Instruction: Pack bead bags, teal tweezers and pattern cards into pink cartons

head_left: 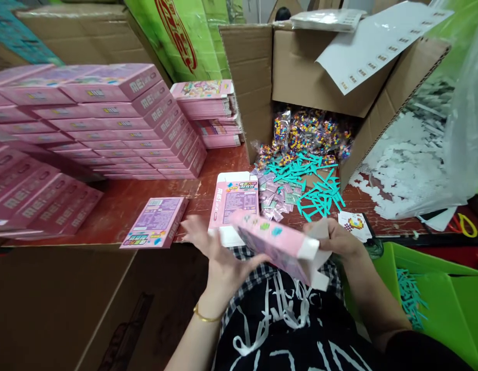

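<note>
A pink carton (275,245) hangs tilted over my lap, its right end open with white flaps sticking out. My right hand (335,239) is closed on that flap end. My left hand (223,252) is spread with the thumb beneath the carton's left part, fingers blurred and apart; it does not grip the carton. Behind the carton lies a flattened pink box (235,201) at the table's front edge. To the left, a closed pink box (154,221) rests flat on the table.
Stacks of pink boxes (107,123) fill the left. A cardboard box (254,77) holds bead bags (312,131). Before it lie teal sticks (320,196) and small packets (275,198). A green bin (447,304) stands right; scissors (466,225) lie at far right.
</note>
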Demonstrator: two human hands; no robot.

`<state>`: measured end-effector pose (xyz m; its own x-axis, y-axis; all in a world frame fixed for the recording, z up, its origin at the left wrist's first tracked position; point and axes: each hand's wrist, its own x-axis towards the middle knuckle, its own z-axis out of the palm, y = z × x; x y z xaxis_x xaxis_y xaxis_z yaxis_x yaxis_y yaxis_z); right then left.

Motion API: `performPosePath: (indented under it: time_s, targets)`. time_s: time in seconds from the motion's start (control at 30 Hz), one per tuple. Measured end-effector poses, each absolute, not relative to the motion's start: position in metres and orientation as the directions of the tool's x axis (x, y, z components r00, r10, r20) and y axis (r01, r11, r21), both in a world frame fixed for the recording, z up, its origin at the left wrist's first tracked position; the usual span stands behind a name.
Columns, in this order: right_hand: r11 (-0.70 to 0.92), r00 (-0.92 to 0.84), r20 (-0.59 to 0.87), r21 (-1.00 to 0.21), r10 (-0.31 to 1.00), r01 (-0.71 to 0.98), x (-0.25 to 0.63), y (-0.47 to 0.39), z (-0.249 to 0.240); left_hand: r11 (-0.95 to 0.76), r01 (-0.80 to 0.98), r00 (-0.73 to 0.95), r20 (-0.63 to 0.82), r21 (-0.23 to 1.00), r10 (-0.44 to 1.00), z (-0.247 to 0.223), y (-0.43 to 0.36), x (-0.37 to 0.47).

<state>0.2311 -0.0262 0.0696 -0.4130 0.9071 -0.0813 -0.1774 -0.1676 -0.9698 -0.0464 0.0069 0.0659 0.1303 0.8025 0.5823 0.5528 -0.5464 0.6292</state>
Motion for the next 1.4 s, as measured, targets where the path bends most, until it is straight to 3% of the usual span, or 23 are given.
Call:
performPosePath:
  time_s: [0.07, 0.13, 0.17, 0.2, 0.27, 0.3, 0.37, 0.43, 0.6, 0.67, 0.73, 0.8, 0.87, 0.9, 0.97, 1.03, 1.1, 1.2, 1.3, 1.4]
  targets:
    - [-0.131, -0.73, -0.016, -0.986, 0.684, -0.101, 0.226, -0.014, 0.072, -0.722, 0.445, 0.492, 0.529, 0.53, 0.691, 0.07, 0.003, -0.047]
    - [-0.032, -0.882, 0.053, -0.996, 0.469, -0.078, 0.221, 0.008, 0.067, -0.783, 0.238, 0.717, 0.44, 0.575, 0.541, 0.065, -0.001, -0.044]
    - [0.035, -0.873, 0.07, -0.998, 0.482, -0.06, 0.22, 0.024, 0.061, -0.747, 0.199, 0.743, 0.4, 0.634, 0.537, 0.06, -0.003, -0.041]
    - [0.114, -0.805, 0.074, -0.993, 0.589, -0.008, 0.221, 0.042, 0.054, -0.679, 0.213, 0.725, 0.353, 0.702, 0.592, 0.054, -0.005, -0.039]
    - [0.232, -0.465, 0.076, -0.929, 0.882, 0.288, 0.225, 0.081, 0.036, -0.489, 0.326, 0.611, 0.215, 0.809, 0.762, 0.039, -0.008, -0.035]
    - [0.224, -0.283, 0.089, -0.841, 0.955, 0.492, 0.228, 0.1, 0.026, -0.4, 0.373, 0.549, 0.149, 0.837, 0.823, 0.033, -0.009, -0.034]
    - [0.156, -0.108, 0.115, -0.621, 0.987, 0.768, 0.233, 0.13, 0.005, -0.284, 0.405, 0.457, 0.077, 0.869, 0.886, 0.023, -0.01, -0.034]
    - [0.141, -0.099, 0.109, -0.506, 0.989, 0.851, 0.237, 0.147, -0.011, -0.217, 0.396, 0.402, 0.044, 0.892, 0.914, 0.019, -0.009, -0.036]
    - [0.134, 0.009, 0.244, -0.565, 0.97, 0.814, 0.237, 0.138, -0.01, -0.07, 0.382, 0.33, -0.064, 0.922, 0.942, 0.022, -0.003, -0.039]
    - [0.149, 0.184, 0.348, -0.741, 0.92, 0.655, 0.23, 0.12, 0.009, -0.029, 0.372, 0.311, -0.096, 0.928, 0.946, 0.026, 0.001, -0.037]
    - [0.236, 0.258, 0.355, -0.886, 0.899, 0.398, 0.219, 0.097, 0.033, 0.009, 0.343, 0.286, -0.113, 0.939, 0.952, 0.033, 0.006, -0.032]
    - [0.32, 0.025, 0.337, -0.913, 0.941, 0.254, 0.208, 0.078, 0.056, 0.029, 0.298, 0.268, -0.113, 0.954, 0.957, 0.043, 0.013, -0.028]
    - [0.398, -0.277, 0.331, -0.886, 0.902, 0.239, 0.203, 0.073, 0.071, 0.038, 0.256, 0.243, -0.102, 0.966, 0.965, 0.054, 0.021, -0.027]
    - [0.428, -0.318, 0.345, -0.871, 0.883, 0.242, 0.204, 0.08, 0.074, 0.048, 0.245, 0.219, -0.104, 0.968, 0.97, 0.059, 0.027, -0.029]
    - [0.414, -0.12, 0.396, -0.86, 0.91, 0.298, 0.214, 0.114, 0.074, 0.081, 0.242, 0.139, -0.117, 0.967, 0.983, 0.064, 0.042, -0.04]
    - [0.292, 0.246, 0.399, -0.879, 0.883, 0.378, 0.229, 0.167, 0.068, 0.106, 0.245, 0.004, -0.11, 0.964, 0.994, 0.06, 0.063, -0.058]
    - [0.187, 0.408, 0.364, -0.892, 0.837, 0.412, 0.241, 0.225, 0.061, 0.071, 0.271, -0.123, -0.039, 0.96, 0.992, 0.048, 0.086, -0.078]
    - [0.071, 0.55, 0.316, -0.905, 0.773, 0.42, 0.247, 0.293, 0.054, -0.03, 0.444, -0.171, 0.118, 0.895, 0.978, 0.023, 0.113, -0.102]
    - [0.009, 0.632, 0.308, -0.903, 0.711, 0.429, 0.247, 0.322, 0.05, -0.085, 0.678, -0.137, 0.239, 0.73, 0.961, 0.007, 0.115, -0.113]
    - [0.021, 0.653, 0.363, -0.882, 0.665, 0.47, 0.253, 0.32, 0.047, -0.196, 0.753, -0.077, 0.38, 0.629, 0.922, 0.011, 0.098, -0.109]
